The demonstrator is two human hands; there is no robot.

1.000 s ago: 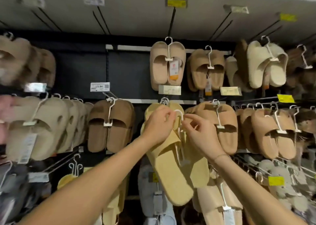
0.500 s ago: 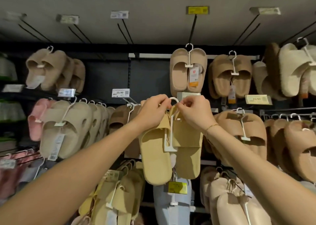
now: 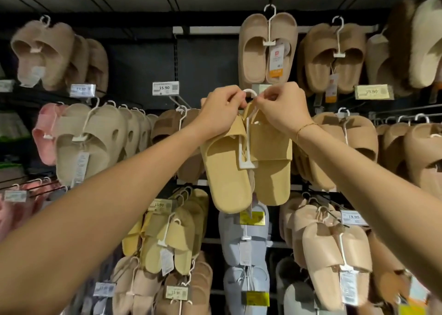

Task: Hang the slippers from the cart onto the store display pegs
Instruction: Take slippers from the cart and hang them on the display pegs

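The yellow slippers [image 3: 246, 164] now hang higher and more squarely than a second ago: then the pair sagged aslant in front of the middle row, and since then it has been lifted and straightened so the two soles face out side by side. That suggests the hook is being lined up with a peg, though the peg itself is hidden behind the hands, so whether the hook has caught cannot be told.

The pair is plain mustard-yellow, open-toed with broad straps, clipped on a white plastic hanger [image 3: 246, 144] whose curved hook [image 3: 250, 92] stands clear at the top, in the middle of the display.

The left hand [image 3: 221, 110] pinches the hook's left end with curled fingers; the right hand [image 3: 279, 110] pinches its right end likewise.

Just above hangs a beige pair [image 3: 267, 49]; to the left sits a price tag [image 3: 165, 88] reading 15.90, and brown slippers [image 3: 167, 128] hang beside it.
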